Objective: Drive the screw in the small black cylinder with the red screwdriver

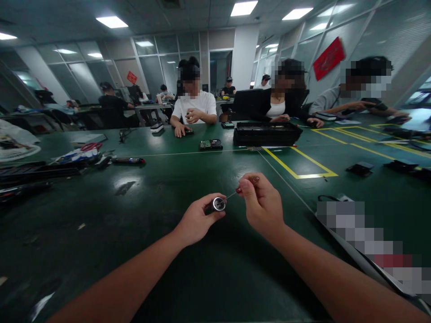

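My left hand (pixel 198 220) is wrapped round a small dark cylinder (pixel 219 204) with a silver rim, its round end turned toward me. In my right hand (pixel 264 204) is a small screwdriver with a reddish handle (pixel 239 190), pinched between thumb and fingers. The screwdriver's thin metal shaft (pixel 230 196) slants down left to the cylinder's end; whether the tip sits inside it is too small to tell. Both hands are held above the green table (pixel 215 278).
Beyond my hands lie a green circuit board (pixel 210 144) and a long black housing (pixel 267 134). A dark pen-like tool (pixel 128 161) and cables (pixel 90 147) are at left. A partly blurred flat object (pixel 363 242) lies at right. Several people sit across the table.
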